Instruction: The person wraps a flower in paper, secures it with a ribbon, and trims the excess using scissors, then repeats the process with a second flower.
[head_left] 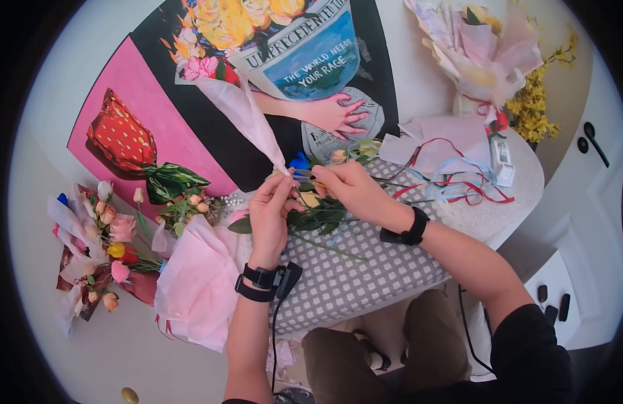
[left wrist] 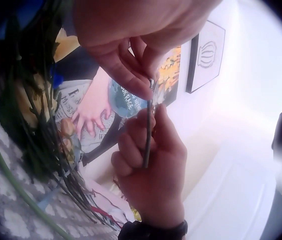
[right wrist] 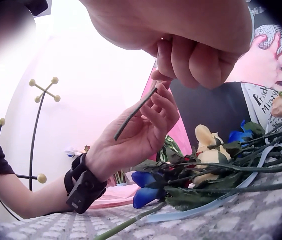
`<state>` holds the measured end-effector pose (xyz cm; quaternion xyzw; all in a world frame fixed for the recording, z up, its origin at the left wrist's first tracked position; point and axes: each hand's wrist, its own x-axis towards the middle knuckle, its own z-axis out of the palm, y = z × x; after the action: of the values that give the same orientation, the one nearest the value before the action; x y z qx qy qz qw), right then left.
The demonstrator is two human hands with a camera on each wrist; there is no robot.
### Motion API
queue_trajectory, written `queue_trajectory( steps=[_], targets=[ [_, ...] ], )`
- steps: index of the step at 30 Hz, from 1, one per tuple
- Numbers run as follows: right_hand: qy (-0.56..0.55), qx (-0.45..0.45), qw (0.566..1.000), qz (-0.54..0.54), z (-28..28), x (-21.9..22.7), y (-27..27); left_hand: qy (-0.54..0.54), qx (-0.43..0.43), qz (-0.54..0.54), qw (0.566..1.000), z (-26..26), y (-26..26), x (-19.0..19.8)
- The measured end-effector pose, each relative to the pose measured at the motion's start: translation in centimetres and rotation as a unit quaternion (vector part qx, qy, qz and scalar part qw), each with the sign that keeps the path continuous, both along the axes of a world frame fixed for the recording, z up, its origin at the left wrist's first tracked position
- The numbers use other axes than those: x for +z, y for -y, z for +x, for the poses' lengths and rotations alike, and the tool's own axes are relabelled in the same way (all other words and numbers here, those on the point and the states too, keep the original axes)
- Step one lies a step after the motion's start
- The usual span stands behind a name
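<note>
My left hand (head_left: 270,212) pinches the narrow base of a flower wrapped in a pale pink paper cone (head_left: 247,118). Pink and red blooms show at the cone's wide upper end. From the base, a dark green stem (right wrist: 133,116) juts down past the fingers. My right hand (head_left: 355,192) meets the left there, its fingers curled and its thumb and forefinger pinching a thin silvery thing (left wrist: 154,92) at the stem; I cannot tell its kind. Below both hands lie loose cut flowers, with cream roses (right wrist: 211,155), blue blooms (right wrist: 147,189) and long green stems.
Pink paper sheets (head_left: 197,283) hang over the left end of the checked cloth (head_left: 352,269). Small bouquets (head_left: 116,236) stand at the left. Red and blue ribbons (head_left: 463,182) and a white box (head_left: 501,161) lie on the right. A wrapped bouquet (head_left: 480,60) stands behind them.
</note>
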<state>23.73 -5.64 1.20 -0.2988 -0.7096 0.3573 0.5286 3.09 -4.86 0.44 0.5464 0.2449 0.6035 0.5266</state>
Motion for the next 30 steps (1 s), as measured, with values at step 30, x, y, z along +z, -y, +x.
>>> queue_trajectory(
  steps=[30],
  targets=[
    [-0.047,0.043,0.995,-0.083,-0.5,-0.3,0.1,-0.023,-0.010,0.015,1.000,0.4,0.6,0.8]
  ],
)
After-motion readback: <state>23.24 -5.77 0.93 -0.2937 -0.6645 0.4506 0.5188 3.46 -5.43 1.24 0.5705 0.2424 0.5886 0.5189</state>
